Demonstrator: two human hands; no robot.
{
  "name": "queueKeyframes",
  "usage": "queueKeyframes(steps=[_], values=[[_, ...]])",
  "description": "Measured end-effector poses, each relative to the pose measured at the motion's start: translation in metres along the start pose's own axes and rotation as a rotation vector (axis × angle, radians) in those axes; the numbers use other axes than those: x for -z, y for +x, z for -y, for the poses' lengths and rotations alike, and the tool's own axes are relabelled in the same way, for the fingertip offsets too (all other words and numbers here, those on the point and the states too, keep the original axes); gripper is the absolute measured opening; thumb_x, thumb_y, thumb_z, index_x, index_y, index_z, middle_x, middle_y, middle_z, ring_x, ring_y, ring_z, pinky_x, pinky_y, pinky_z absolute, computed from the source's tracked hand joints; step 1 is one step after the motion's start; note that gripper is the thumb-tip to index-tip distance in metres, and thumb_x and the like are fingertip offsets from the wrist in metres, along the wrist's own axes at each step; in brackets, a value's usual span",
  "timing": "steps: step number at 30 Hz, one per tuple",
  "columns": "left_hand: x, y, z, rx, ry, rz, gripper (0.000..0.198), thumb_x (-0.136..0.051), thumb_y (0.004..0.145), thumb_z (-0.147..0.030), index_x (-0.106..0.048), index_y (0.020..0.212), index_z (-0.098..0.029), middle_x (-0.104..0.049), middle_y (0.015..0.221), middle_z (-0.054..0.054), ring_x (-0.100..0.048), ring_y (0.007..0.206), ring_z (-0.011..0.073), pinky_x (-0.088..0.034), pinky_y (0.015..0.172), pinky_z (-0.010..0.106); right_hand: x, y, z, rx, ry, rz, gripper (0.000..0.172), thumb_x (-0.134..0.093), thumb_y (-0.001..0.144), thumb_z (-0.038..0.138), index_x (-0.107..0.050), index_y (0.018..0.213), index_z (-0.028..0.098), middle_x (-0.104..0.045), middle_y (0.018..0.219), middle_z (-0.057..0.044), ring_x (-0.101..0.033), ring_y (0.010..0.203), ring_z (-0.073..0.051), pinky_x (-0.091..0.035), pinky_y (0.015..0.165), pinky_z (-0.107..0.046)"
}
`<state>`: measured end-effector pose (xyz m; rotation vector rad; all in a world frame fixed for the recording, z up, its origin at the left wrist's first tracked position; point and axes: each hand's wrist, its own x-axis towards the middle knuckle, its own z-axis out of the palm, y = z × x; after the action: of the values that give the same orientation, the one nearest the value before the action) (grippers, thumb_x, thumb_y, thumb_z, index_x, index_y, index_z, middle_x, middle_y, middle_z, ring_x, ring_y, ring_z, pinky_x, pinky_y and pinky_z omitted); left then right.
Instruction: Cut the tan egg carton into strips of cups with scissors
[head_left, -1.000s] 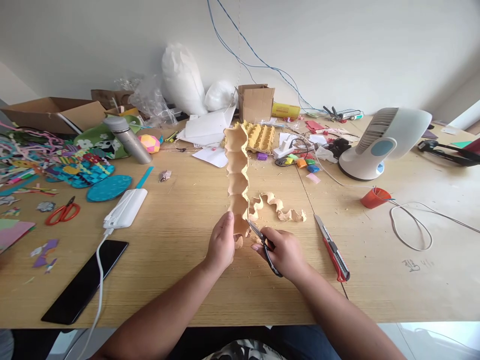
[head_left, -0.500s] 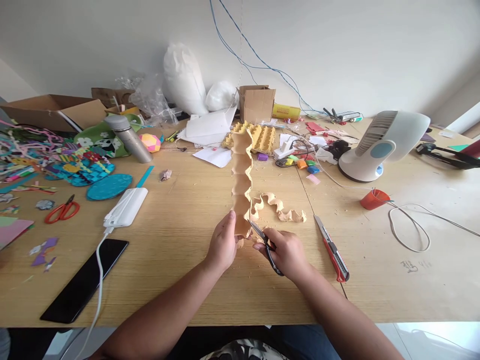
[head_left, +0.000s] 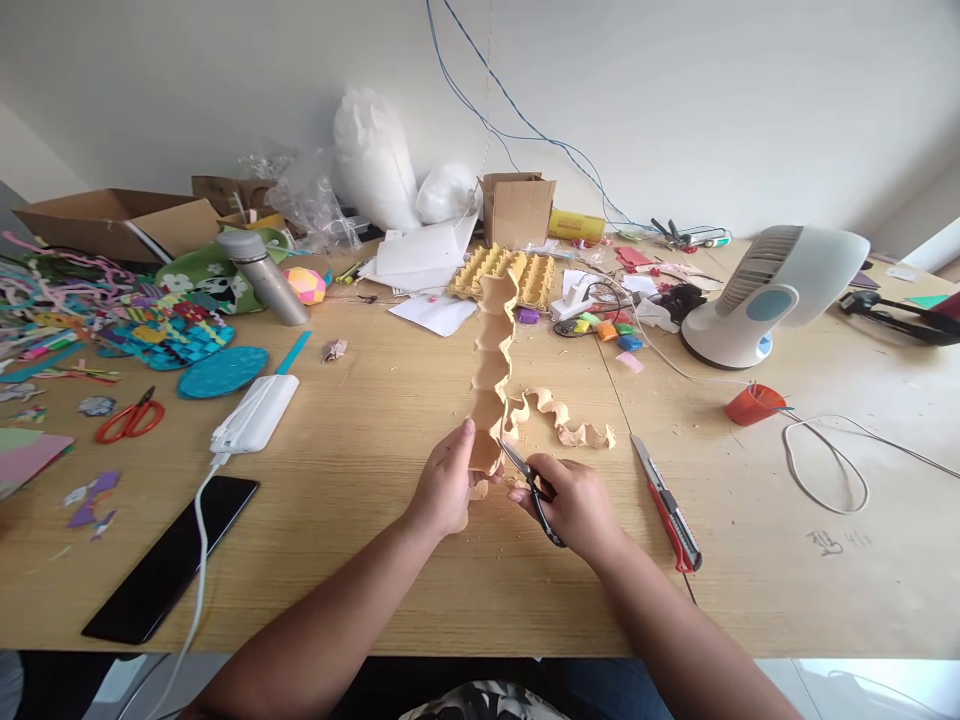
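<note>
My left hand (head_left: 448, 478) grips the near end of an egg carton strip (head_left: 492, 368), a tan row of cups that points away from me above the table. Its thumb lies on the near cup. My right hand (head_left: 576, 503) is closed round the black handles of a pair of scissors (head_left: 534, 482). Their blades touch the strip's right edge near the left fingers; whether the tips are apart is hard to make out. A wavy cut-off trimming (head_left: 551, 405) lies on the table just beyond the scissors, with small crumbs around it.
A red utility knife (head_left: 671, 515) lies right of my right hand. Yellow egg trays (head_left: 534, 278) sit at the back. On the left are a phone (head_left: 172, 560), a white power bank (head_left: 256, 415) and red-handled scissors (head_left: 131, 418). A white fan (head_left: 772, 295) and an orange cup (head_left: 754, 404) stand right.
The strip's far end has tipped slightly right and lower. Both hands keep their grips, and the scissors stay at the strip's right edge. The whole view has shifted a little.
</note>
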<state>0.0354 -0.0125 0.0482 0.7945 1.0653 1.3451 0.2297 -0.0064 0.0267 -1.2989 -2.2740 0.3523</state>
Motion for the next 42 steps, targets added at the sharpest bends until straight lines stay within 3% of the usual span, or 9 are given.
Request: queueKeyframes(steps=[9,23,32,42], values=[[0.007,0.002,0.003,0.046,-0.035,0.105,0.05,-0.079,0.083,-0.067,-0.075,0.095,-0.019,-0.066,0.075,0.002,-0.059,0.065,0.0143,-0.048,0.062,0.028,0.003,0.0,0.002,0.02,-0.047,0.0,0.048,-0.053,0.103,0.064,-0.071,0.095,0.021,-0.066,0.066,-0.003,-0.055,0.059,-0.017,-0.027,0.059,-0.027],[0.011,0.005,-0.002,0.141,-0.056,0.199,0.057,-0.077,0.085,-0.067,-0.081,0.117,-0.019,-0.065,0.08,0.004,-0.058,0.067,0.0137,-0.045,0.058,0.025,0.003,0.0,-0.002,0.057,-0.102,-0.049,0.042,-0.058,0.103,0.061,-0.073,0.101,0.021,-0.072,0.076,-0.006,-0.061,0.067,-0.019,-0.029,0.061,-0.028],[0.013,0.006,0.003,0.02,-0.003,0.158,0.047,-0.079,0.086,-0.063,-0.076,0.099,-0.017,-0.065,0.076,0.003,-0.058,0.066,0.0128,-0.045,0.061,0.026,0.003,0.0,-0.002,0.03,-0.086,-0.018,0.046,-0.056,0.103,0.064,-0.074,0.101,0.022,-0.07,0.07,-0.004,-0.059,0.063,-0.018,-0.026,0.059,-0.028],[0.01,0.003,0.001,0.035,-0.051,0.188,0.051,-0.077,0.086,-0.067,-0.08,0.101,-0.018,-0.064,0.076,0.004,-0.056,0.066,0.0144,-0.046,0.061,0.028,0.006,-0.002,0.004,0.048,-0.017,0.039,0.048,-0.053,0.104,0.066,-0.072,0.098,0.022,-0.067,0.067,-0.003,-0.056,0.061,-0.018,-0.026,0.059,-0.027]])
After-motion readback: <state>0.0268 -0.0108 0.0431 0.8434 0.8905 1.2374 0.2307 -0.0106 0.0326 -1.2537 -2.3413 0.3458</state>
